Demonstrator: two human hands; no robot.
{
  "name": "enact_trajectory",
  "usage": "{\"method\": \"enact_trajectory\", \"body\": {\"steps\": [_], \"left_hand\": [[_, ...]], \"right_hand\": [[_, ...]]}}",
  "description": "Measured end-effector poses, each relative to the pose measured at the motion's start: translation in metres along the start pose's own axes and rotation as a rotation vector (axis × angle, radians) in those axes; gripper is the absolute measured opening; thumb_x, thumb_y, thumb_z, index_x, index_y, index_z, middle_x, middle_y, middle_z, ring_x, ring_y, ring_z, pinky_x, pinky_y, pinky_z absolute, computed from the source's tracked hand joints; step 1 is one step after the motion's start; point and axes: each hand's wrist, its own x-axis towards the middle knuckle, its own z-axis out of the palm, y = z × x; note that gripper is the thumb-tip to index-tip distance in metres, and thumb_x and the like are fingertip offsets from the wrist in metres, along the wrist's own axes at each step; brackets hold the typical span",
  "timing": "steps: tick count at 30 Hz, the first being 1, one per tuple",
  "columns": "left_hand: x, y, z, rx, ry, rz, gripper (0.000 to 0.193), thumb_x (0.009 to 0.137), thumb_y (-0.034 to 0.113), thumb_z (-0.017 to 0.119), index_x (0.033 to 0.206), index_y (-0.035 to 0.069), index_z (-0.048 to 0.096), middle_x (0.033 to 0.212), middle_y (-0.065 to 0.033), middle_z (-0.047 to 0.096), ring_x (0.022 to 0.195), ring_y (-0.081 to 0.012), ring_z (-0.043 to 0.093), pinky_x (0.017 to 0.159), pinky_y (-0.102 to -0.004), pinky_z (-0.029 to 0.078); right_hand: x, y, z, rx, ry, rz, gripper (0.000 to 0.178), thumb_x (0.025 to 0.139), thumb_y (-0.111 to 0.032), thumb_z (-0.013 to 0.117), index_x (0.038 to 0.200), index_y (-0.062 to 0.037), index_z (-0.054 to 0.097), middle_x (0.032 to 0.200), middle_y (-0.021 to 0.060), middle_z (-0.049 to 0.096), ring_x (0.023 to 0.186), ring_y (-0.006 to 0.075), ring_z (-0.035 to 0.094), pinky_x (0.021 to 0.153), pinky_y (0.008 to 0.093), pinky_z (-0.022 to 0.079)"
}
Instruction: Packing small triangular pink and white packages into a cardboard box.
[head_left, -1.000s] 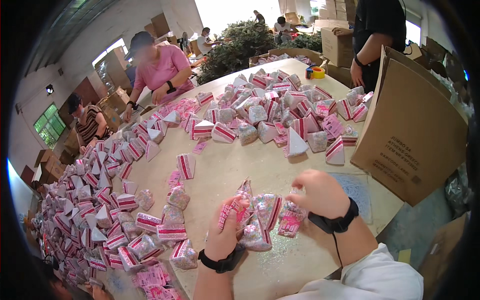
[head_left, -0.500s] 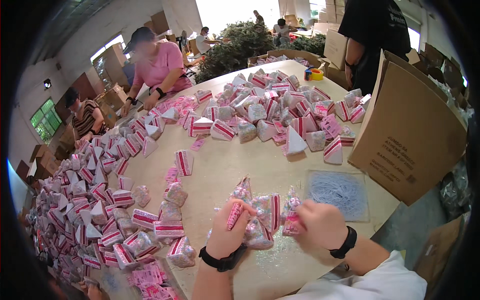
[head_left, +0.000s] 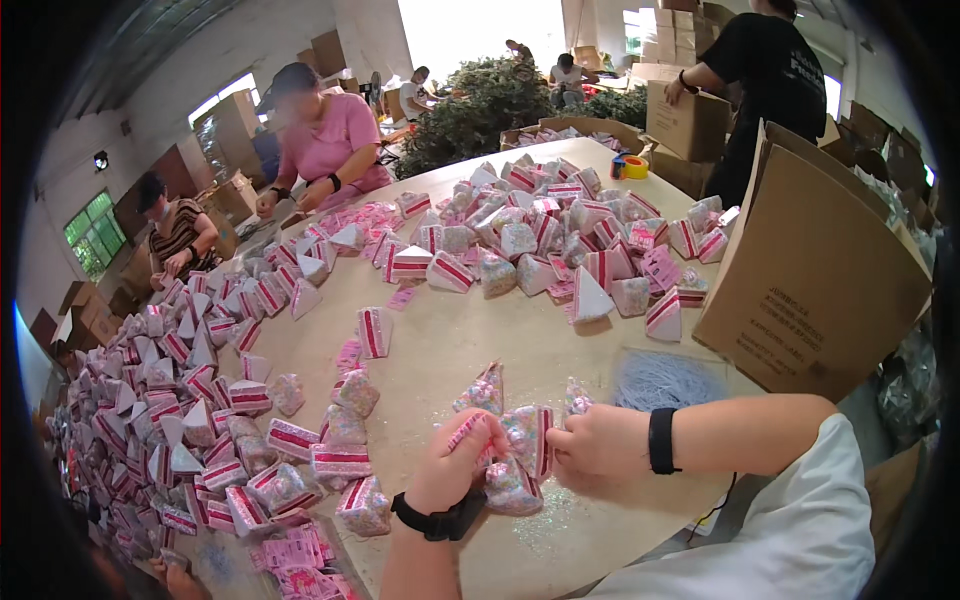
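Note:
My left hand is closed around a small stack of pink printed cards. Around it lie several cake-slice ornaments: one with glittery sides by my fingers, and a pointed one just beyond. Close to my right hand, a slice with a dark pink band stands at its fingertips. The right fingers are pinched together; whatever is between them is hidden. Another glittery slice shows partly behind that hand.
A clear tray of pale strings sits beyond my right forearm. Cake slices heap up at left and at the far side. Pink cards lie at lower left. A large carton stands at right. Other people work around the table.
My right hand has moved left, toward my left hand and the banded slice, its forearm swinging across the table. My left hand keeps the cards. The person at far right has a hand on a carton.

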Motion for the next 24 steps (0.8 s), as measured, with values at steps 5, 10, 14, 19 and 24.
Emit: {"method": "enact_trajectory", "body": {"steps": [5, 10, 14, 19, 24], "left_hand": [[0.0, 0.0, -0.006, 0.094, 0.046, -0.03, 0.025, 0.096, 0.024, 0.046, 0.089, 0.002, 0.055, 0.079, -0.0038, 0.057, 0.075, -0.01, 0.052, 0.069, -0.0241, 0.043], [0.0, 0.003, -0.008, 0.273, 0.007, -0.017, 0.025, 0.094, 0.023, 0.046, 0.087, 0.001, 0.055, 0.079, -0.004, 0.057, 0.074, -0.0098, 0.051, 0.068, -0.0245, 0.042], [0.002, -0.005, -0.009, 0.167, -0.007, 0.133, 0.041, 0.094, 0.04, 0.045, 0.087, 0.0, 0.054, 0.079, -0.0044, 0.057, 0.074, -0.0113, 0.051, 0.068, -0.0262, 0.043], [0.003, -0.005, -0.001, 0.09, 0.019, 0.199, 0.065, 0.086, 0.063, 0.043, 0.091, -0.001, 0.053, 0.08, -0.0047, 0.056, 0.075, -0.0121, 0.052, 0.067, -0.0264, 0.043], [-0.003, -0.006, 0.002, 0.055, 0.052, 0.133, 0.075, 0.079, 0.072, 0.043, 0.096, 0.0, 0.052, 0.084, -0.0033, 0.056, 0.076, -0.0102, 0.053, 0.067, -0.0238, 0.044]], "right_hand": [[0.0, 0.012, -0.001, -0.055, -0.102, -0.089, 0.021, 0.075, -0.017, 0.053, 0.092, -0.0062, 0.06, 0.091, 0.0082, 0.052, 0.068, 0.0194, 0.058, 0.05, 0.03, 0.048], [0.003, 0.022, 0.007, 0.049, -0.122, -0.029, 0.02, 0.076, -0.017, 0.054, 0.093, -0.01, 0.063, 0.087, 0.0112, 0.054, 0.074, 0.025, 0.061, 0.055, 0.0357, 0.049], [0.006, 0.032, -0.035, 0.465, -0.035, 0.106, 0.017, 0.076, -0.015, 0.059, 0.09, -0.007, 0.063, 0.079, 0.0124, 0.059, 0.073, 0.0255, 0.061, 0.061, 0.0387, 0.049], [0.017, 0.027, -0.059, 1.197, 0.262, 0.236, 0.01, 0.077, -0.01, 0.066, 0.085, -0.005, 0.063, 0.071, 0.0058, 0.058, 0.064, 0.014, 0.054, 0.057, 0.0283, 0.044], [0.047, 0.004, -0.046, 1.641, 0.368, 0.574, 0.013, 0.081, -0.014, 0.066, 0.084, -0.0015, 0.062, 0.067, 0.0009, 0.056, 0.061, 0.0074, 0.052, 0.053, 0.025, 0.043]]}}
